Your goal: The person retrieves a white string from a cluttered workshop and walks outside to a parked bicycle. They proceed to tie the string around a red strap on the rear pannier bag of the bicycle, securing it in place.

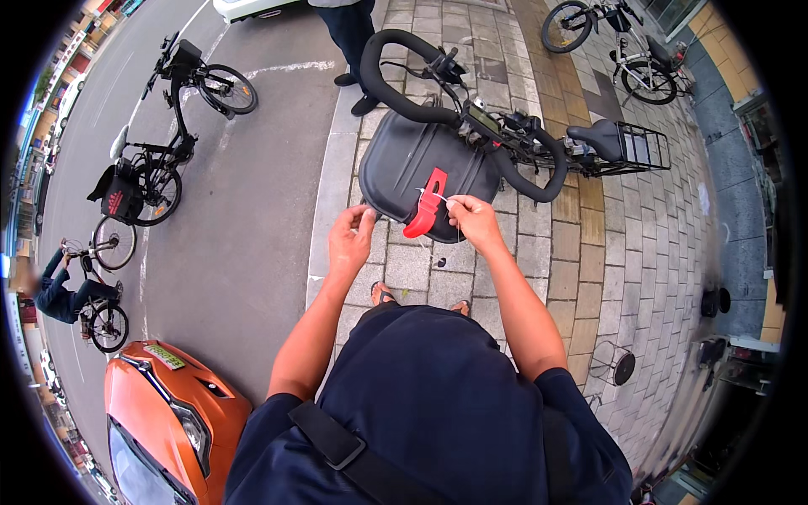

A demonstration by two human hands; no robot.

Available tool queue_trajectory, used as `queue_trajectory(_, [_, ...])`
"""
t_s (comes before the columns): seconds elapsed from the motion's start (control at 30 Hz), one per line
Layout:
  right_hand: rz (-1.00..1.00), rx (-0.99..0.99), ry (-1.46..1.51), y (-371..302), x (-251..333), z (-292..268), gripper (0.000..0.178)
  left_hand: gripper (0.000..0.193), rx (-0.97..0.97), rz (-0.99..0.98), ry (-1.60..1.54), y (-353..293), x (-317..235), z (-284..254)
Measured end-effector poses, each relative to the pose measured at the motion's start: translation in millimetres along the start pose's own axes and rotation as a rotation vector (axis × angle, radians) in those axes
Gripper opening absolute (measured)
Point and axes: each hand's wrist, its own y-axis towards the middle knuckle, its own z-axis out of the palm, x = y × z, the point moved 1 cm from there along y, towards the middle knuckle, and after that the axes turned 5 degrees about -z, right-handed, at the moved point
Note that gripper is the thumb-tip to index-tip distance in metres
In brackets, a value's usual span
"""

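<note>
A black ribbed box [438, 150] sits at the front of a bicycle with thick curved black handlebars [407, 108]. On its near side is a red plastic hook-shaped piece [427, 206]. A thin white strip [433, 195], much like a cable tie, crosses the red piece. My right hand [474, 222] has thumb and forefinger pinched on the strip's right end. Beside the box's near left corner is my left hand [352, 241], fingers curled and thumb pressed in. Whatever it may hold is too small to make out.
A person in dark trousers [352, 42] stands just beyond the box. At left are a parked black bicycle [178, 109], a cyclist [67, 290] and an orange car [172, 412]. Another bicycle [627, 50] stands far right, with a round wire stand [623, 368] nearer.
</note>
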Motion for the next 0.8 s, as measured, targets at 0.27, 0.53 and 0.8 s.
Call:
queue_trajectory(0.27, [0.169,0.101,0.021,21.7,13.1,-5.4,0.018,0.031,0.297,0.245,0.646,48.5,-64.5,72.2])
queue_trajectory(0.53, [0.436,0.180,0.286,33.2,8.0,-9.3,0.011,0.023,0.499,0.324,0.941,64.9,-90.7,74.5])
queue_trajectory(0.8, [-0.190,-0.047,-0.241,18.7,17.0,7.2,0.038,0.016,0.467,0.533,0.913,92.6,-81.5,35.6])
